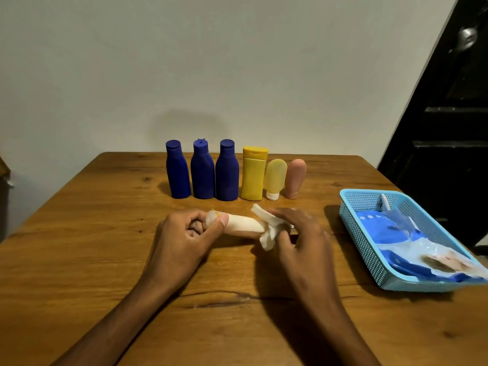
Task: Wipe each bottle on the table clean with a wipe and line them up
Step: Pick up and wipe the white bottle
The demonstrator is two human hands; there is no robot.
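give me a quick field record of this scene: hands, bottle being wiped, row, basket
left hand: grips one end of the pale bottle, held sideways above the table
right hand: holds white wipe around the bottle's other end
row at back: three blue bottles, yellow bottle, pale yellow tube, pink tube, all upright
basket: light blue, at right, holds a wipes pack

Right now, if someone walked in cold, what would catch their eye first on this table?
Probably the two hands at the front centre: the left hand grips one end of a pale cream tube bottle held sideways, while the right hand rubs a white wipe around its other end. Behind them stands a neat row of six bottles, led by three dark blue plastic bottles. A light blue mesh basket sits at the right edge.
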